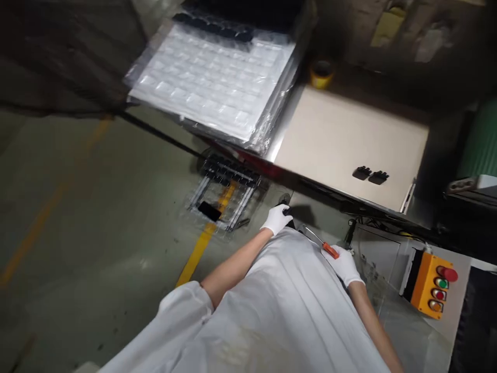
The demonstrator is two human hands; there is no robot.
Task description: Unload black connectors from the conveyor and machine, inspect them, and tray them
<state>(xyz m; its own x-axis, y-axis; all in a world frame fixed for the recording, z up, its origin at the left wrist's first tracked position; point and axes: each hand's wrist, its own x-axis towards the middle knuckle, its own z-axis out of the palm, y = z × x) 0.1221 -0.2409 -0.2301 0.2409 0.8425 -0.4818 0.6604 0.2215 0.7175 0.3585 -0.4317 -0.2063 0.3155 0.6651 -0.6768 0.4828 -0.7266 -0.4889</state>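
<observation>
My left hand, in a white glove, is low in front of my white coat, with its fingers curled round a small black part. The hand hides most of that part, so its shape cannot be made out. My right hand, also gloved in white, is closed on a screwdriver with an orange handle. Its thin metal shaft points up and left, towards my left hand, and does not touch it. Two small black toothed pieces lie side by side on the pale worktop beyond my hands.
A white compartment tray in clear plastic sits left of the worktop, with a yellow tape roll behind. A metal frame stand is on the floor below. At right is an orange button box with a red knob.
</observation>
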